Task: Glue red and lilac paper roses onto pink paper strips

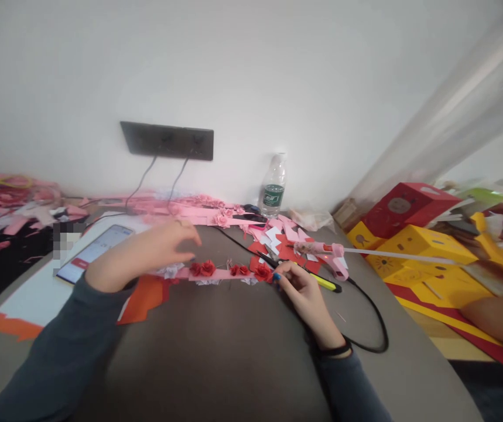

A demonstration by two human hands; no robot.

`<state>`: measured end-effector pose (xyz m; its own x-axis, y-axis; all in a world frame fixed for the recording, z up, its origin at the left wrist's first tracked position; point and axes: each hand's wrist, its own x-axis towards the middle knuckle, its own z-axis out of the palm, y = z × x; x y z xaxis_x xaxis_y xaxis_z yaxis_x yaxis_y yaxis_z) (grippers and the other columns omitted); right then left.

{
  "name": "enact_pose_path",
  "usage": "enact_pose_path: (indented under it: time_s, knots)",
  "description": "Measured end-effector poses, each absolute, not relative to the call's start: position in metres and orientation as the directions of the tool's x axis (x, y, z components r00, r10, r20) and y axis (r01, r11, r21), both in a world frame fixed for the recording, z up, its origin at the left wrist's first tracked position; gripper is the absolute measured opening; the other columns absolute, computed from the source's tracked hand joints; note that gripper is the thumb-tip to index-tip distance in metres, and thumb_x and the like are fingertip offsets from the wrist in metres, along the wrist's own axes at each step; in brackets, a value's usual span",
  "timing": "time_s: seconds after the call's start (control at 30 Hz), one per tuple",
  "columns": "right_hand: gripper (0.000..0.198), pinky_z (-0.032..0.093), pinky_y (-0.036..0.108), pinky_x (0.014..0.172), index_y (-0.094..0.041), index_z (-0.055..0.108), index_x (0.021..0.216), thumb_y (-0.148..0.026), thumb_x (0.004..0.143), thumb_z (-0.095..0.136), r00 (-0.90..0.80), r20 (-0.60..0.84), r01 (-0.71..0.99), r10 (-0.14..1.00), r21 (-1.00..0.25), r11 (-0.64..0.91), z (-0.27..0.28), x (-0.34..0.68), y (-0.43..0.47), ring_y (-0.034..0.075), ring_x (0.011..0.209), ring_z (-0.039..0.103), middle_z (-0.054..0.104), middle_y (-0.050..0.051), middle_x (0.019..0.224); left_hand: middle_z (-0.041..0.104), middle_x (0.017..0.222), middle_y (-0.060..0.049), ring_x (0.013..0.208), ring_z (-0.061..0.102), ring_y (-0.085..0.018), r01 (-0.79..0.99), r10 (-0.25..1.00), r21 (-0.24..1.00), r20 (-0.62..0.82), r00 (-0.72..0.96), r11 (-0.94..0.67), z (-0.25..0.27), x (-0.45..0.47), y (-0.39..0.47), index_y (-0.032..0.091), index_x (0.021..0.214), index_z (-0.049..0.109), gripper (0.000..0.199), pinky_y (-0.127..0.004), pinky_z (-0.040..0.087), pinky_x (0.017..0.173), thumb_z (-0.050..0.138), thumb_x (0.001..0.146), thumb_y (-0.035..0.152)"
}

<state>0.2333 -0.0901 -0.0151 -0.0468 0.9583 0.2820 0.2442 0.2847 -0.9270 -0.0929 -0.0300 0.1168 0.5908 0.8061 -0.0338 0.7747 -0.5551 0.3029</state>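
Observation:
A pink paper strip (222,274) set with red paper roses (208,268) and white paper pieces (173,271) stretches across the table in front of me. At its right end, the fingers of my right hand (303,293) pinch close around a red paper rose (263,272). My left hand (163,245) hovers above the strip's left part, thumb and fingers curved and apart with nothing between them. Just beyond my right hand lie a yellow-and-black utility knife (328,283) and a pink hot glue gun (321,250) with a long glue stick in it.
A phone (97,252) lies at the left near orange paper (146,300). Along the wall are pink paper strips (185,212) and a water bottle (274,186). The black cord (385,334) loops at right. Red and yellow boxes (427,249) stand beside another person's arm (495,316).

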Motion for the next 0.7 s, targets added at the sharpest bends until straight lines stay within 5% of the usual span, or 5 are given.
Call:
enact_pose_path:
  time_s: [0.13,0.37,0.7]
  knots:
    - [0.039,0.038,0.027,0.054,-0.021,0.064,0.081,-0.059,0.091,0.063,-0.042,0.293,0.255,0.955,-0.921,0.293,-0.017,0.234,-0.089,0.015,0.058,0.047,0.057,0.001,0.066,0.07,0.117,-0.007,0.103,0.066,-0.025,0.777,0.783,0.284,-0.12,0.611,-0.562,0.089,-0.112,-0.042,0.022,0.099,0.073,0.022,-0.033,0.049,0.087,0.06,0.081,0.022]
    - [0.041,0.039,0.027,0.052,-0.021,0.064,0.078,-0.061,0.089,0.064,-0.032,0.325,0.273,0.945,-0.907,0.321,-0.014,0.234,-0.088,0.015,0.055,0.048,0.058,0.0,0.065,0.069,0.12,-0.01,0.107,0.064,-0.026,0.741,0.769,0.3,-0.035,0.638,-0.6,0.066,-0.109,-0.049,0.02,0.093,0.07,0.014,-0.034,0.049,0.091,0.06,0.083,0.022]
    - [0.031,0.045,0.025,0.054,-0.026,0.066,0.105,-0.054,0.092,0.066,0.075,0.372,-0.002,0.925,-0.928,0.373,-0.021,0.234,-0.085,0.014,0.06,0.054,0.065,0.001,0.079,0.07,0.107,-0.006,0.094,0.064,-0.023,0.787,0.838,0.311,0.059,0.543,-0.532,0.126,-0.113,-0.041,0.021,0.102,0.065,0.02,-0.031,0.046,0.078,0.055,0.087,0.03]
